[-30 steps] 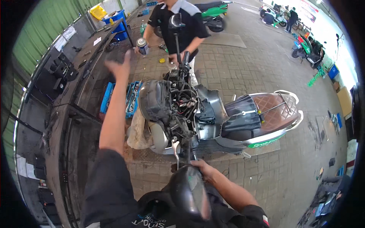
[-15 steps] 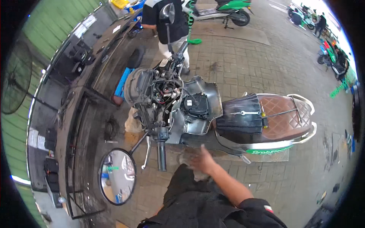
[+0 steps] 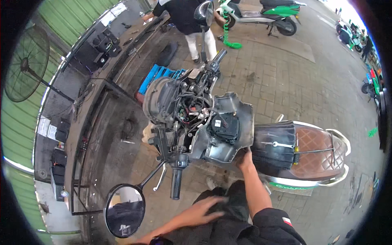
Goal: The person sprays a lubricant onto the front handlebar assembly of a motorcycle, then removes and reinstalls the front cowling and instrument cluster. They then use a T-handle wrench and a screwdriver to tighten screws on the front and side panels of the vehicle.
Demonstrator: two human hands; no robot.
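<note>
A scooter stands before me, its front stripped to bare wiring (image 3: 192,108). Behind the handlebar rests a dark, glossy body panel (image 3: 222,154), and a black instrument-like unit (image 3: 224,127) sits in its middle. My right hand (image 3: 246,158) reaches to the panel's near lower edge, by the front of the seat; its fingers are hidden there. Over my lap my left hand (image 3: 204,210) holds nothing, fingers apart and slightly blurred. A combination wrench (image 3: 283,144) lies on the black front of the seat. Behind it, a long thin rod tool (image 3: 316,151) crosses the brown quilted seat (image 3: 312,165).
The left handlebar grip (image 3: 176,183) and round mirror (image 3: 125,210) jut toward me. Along the left runs a workbench (image 3: 92,94). A blue tool box (image 3: 153,77) stands beyond the scooter's front. Another person (image 3: 183,18) is at the far bench, near a green coiled hose (image 3: 232,45).
My right hand has moved from above my lap to the panel's lower edge. My left hand has come into view. The scene has shifted rightward, and the other person now leans toward the bench.
</note>
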